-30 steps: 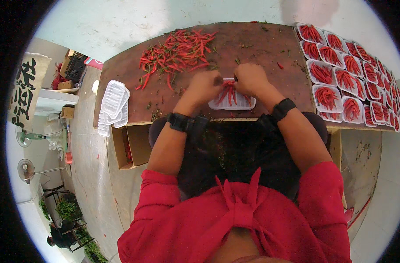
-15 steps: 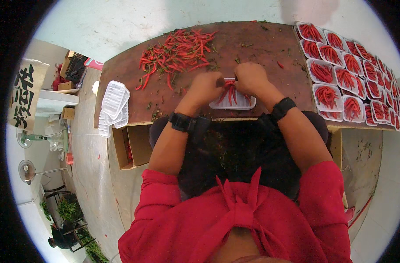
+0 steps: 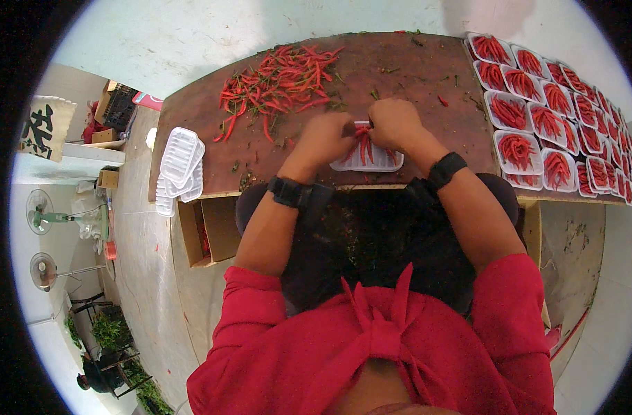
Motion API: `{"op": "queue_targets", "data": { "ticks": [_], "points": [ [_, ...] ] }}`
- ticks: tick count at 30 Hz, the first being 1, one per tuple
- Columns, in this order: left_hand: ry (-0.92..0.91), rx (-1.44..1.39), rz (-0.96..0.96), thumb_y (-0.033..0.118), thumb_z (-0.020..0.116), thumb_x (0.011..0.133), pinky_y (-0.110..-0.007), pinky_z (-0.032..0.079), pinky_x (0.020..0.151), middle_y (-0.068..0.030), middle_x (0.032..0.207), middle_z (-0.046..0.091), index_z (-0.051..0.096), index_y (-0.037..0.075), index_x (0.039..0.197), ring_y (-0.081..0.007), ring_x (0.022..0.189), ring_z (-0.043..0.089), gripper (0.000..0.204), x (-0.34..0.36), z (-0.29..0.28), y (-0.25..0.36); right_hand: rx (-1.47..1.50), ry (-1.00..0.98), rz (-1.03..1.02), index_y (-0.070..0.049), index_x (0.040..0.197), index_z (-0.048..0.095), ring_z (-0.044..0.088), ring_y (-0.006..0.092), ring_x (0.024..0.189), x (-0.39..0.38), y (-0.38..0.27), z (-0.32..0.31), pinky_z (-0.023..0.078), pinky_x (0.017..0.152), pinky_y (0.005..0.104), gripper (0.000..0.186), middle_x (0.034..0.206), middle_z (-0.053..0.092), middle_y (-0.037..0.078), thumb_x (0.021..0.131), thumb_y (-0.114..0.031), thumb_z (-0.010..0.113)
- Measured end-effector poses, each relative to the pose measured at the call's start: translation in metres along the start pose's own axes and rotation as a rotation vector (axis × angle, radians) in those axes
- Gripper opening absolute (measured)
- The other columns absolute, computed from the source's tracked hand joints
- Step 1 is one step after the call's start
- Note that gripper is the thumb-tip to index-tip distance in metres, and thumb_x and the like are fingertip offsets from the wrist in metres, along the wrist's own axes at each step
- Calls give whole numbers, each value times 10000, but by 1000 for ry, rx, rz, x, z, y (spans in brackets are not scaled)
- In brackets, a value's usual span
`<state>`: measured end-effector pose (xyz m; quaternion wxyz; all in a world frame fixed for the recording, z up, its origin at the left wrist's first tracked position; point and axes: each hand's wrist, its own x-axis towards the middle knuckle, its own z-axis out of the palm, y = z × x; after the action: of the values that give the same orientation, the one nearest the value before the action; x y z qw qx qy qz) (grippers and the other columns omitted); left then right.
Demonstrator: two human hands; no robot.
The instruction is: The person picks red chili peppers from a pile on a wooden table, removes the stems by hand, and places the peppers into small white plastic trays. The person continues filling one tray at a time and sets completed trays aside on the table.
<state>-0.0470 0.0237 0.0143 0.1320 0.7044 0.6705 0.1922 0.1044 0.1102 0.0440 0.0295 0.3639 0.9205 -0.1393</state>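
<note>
My left hand and my right hand meet over a clear plastic tray at the near edge of the brown table. Both have their fingers curled at the stem ends of a few red chilies that hang into the tray, fingertips partly hidden. A loose heap of red chilies with green stems lies beyond my left hand.
Spare trays lie at the left. Rows of filled trays cover the table's right end. A cardboard box is under the table. At far left stand fans, and a person in dark clothing sits beside greens.
Both hands stay over the tray with only a slight shift of fingers and wrists; my right hand sits marginally higher and further left. Tray and piles look unmoved.
</note>
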Motion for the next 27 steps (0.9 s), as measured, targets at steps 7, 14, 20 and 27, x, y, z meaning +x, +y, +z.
{"op": "queue_targets", "data": {
  "ticks": [7,14,20,27],
  "points": [
    [-32,-41,-14,244,644,741,-437,480,695,-168,830,640,640,53,861,-356,800,610,226,1,-3,1,15,7,-26,-63,807,703,644,329,823,-1,2,1,520,712,421,200,841,662,171,670,-204,667],
    [-48,2,-25,250,645,752,-419,480,716,-163,861,642,646,58,888,-347,819,616,235,1,-1,0,20,22,-22,-68,806,705,641,332,826,0,2,3,519,714,421,202,838,662,164,660,-200,660],
    [107,16,-72,236,637,760,-396,486,741,-160,888,645,644,47,940,-332,852,622,261,10,-19,-20,16,116,-16,-63,794,695,633,338,803,3,11,-3,506,724,432,215,841,659,158,695,-247,647],
    [272,215,-100,182,585,789,-407,476,810,-140,1050,596,599,79,1045,-322,980,575,277,22,-18,-48,117,264,21,-48,788,675,621,339,806,7,30,-13,490,719,448,259,813,646,162,741,-299,630]
  ]
}}
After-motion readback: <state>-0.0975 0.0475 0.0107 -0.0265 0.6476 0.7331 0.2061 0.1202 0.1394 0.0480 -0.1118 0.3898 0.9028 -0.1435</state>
